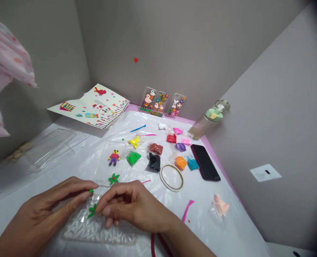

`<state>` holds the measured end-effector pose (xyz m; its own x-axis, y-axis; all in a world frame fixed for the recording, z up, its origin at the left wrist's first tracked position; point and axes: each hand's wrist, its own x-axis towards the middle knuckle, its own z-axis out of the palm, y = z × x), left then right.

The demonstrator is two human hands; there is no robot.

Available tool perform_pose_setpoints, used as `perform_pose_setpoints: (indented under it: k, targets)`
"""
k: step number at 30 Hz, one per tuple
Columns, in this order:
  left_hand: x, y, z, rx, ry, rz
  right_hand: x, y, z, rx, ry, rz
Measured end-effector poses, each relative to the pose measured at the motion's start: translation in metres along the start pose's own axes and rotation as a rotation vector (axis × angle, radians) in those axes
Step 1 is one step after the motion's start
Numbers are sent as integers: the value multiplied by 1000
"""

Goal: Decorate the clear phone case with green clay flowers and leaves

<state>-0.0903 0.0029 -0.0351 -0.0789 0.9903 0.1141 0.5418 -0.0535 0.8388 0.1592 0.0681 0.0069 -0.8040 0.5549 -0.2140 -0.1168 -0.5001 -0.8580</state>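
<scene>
- Across the white-sheeted surface (236, 228), a sheet of paper with a colourful drawing (94, 106) lies at the far side, near three decorated clear phone cases (161, 101).
- Toward the right lie a dark smartphone (205, 162), a roll of tape (171, 177) and a packet of black clay (154, 162) among other coloured packets.
- A clear textured phone case (99, 230) lies under both hands.
- Just beyond it, another clear case (109, 167) carries a clay figure (114, 157) and a green clay flower (114, 178).
- The left hand (40, 214) keeps a narrow grip, its fingertips (90, 185) pinching a thin pale stick (103, 185).
- The right hand (129, 207) curls narrowly above a green clay leaf shape (92, 210) on the textured case; whether its grip holds the clay, I cannot tell.
- A tiny green clay bit (91, 191) sits just below the left fingertips.
</scene>
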Motion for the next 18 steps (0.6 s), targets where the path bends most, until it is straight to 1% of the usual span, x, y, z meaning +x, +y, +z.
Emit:
perform_pose_setpoints:
  k: [2, 3, 6, 8, 10, 13, 17, 18]
  targets:
    - [-1, -3, -1, -72, -70, -58, 2, 0, -2, -33, 60, -46]
    - [-1, -4, 1, -106, -81, -87, 2, -1, -4, -46, 93, -64]
    - [-5, 3, 9, -242, -43, -215, 3, -3, -5, -55, 175, -67]
    - [-7, 11, 14, -356, 6, -327, 4, -3, -5, -52, 204, -55]
    - [-6, 18, 15, -444, 33, -396, 4, -4, -4, -48, 215, -49]
    - [-3, 22, 13, -420, 37, -388, 4, -4, -3, -36, 215, -40]
    - [-1, 21, 12, -419, 142, -436, 4, -6, -2, -10, 201, -12]
    - [-2, 21, 13, -412, 160, -416, 4, -6, -2, -10, 193, -4]
